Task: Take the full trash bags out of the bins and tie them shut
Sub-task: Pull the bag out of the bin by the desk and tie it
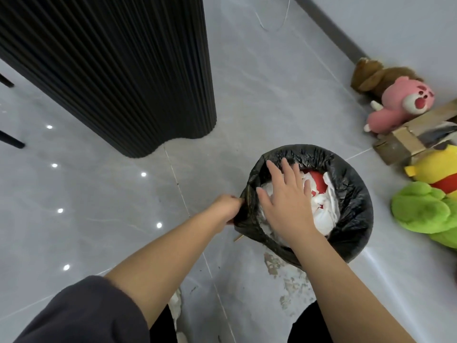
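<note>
- The round bin lined with a crinkly black plastic trash bag stood on the shiny grey tile floor, close to the wall on the right side. The bag was not yet out; its top was folded over the bin's rim nearly all the way round.
- Your left hand was closed tight on the bag's edge at the left side of the rim. That bit was pulled up and off the rim, I think so you could start peeling the bag free.
- Your right hand was spread wide and flat, holding nothing. It lay on the soft white paper rubbish inside, with a red scrap showing. Pressing down like that likely kept the rubbish from spilling.
- The bag looked full, so lifting slowly would be wise. No knot was made yet.
- Soft toys, a pink plush bear and a green plush toy, lay near the bin by the wall, out of your way.
- A tall black ribbed column stood well apart at the left.
</note>
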{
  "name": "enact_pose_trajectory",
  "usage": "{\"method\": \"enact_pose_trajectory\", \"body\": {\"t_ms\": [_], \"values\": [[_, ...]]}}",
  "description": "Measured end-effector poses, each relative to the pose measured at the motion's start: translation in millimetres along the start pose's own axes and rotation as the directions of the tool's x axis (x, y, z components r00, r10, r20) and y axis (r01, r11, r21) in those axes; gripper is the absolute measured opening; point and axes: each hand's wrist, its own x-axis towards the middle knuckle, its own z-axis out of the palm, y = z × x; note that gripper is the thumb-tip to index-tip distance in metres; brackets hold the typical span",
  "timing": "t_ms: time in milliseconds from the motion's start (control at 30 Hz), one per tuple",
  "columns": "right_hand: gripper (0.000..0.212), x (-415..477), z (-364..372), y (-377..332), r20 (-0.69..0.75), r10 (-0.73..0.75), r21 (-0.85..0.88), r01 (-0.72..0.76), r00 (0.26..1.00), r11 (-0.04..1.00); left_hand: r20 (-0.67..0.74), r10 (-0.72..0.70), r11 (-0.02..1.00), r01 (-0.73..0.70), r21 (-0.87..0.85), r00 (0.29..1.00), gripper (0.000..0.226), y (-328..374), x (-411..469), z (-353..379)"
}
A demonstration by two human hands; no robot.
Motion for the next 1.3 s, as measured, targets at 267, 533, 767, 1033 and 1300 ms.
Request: {"method": "enact_pose_trajectory", "body": {"t_ms": [267,533,767,1033,1300], "values": [[0.057,0.4,-5.6,-16.3,0.001,-0.075,0.118,0.074,0.997,0.990,-0.201,0.080,0.996,-0.069,0.059,0.976,0.020,7.1,-15.6,-51.3],[0.053,-8.1,-15.7,-22.8,0.042,-0.110,0.115,0.104,0.993,0.988,-0.179,0.179,0.969,-0.143,0.201,0.967,0.021,31.2,-49.2,-73.5],[0.052,-14.8,-21.8,-15.8,0.013,-0.100,0.071,0.099,0.995,0.993,-0.188,0.287,0.958,-0.283,0.050,0.939,0.018,45.5,-52.1,-51.3],[0.050,9.2,-19.5,-17.9,-0.078,-0.137,0.184,0.150,0.987,0.971,-0.204,0.761,0.646,-0.693,0.321,0.615,0.014,42.1,-63.8,-50.3],[0.024,89.0,-13.2,-40.2,0.173,-0.391,-0.102,0.411,0.904,0.906,-0.206,0.826,0.557,-0.704,0.440,0.525,0.015,29.6,-53.8,-68.1]]}}
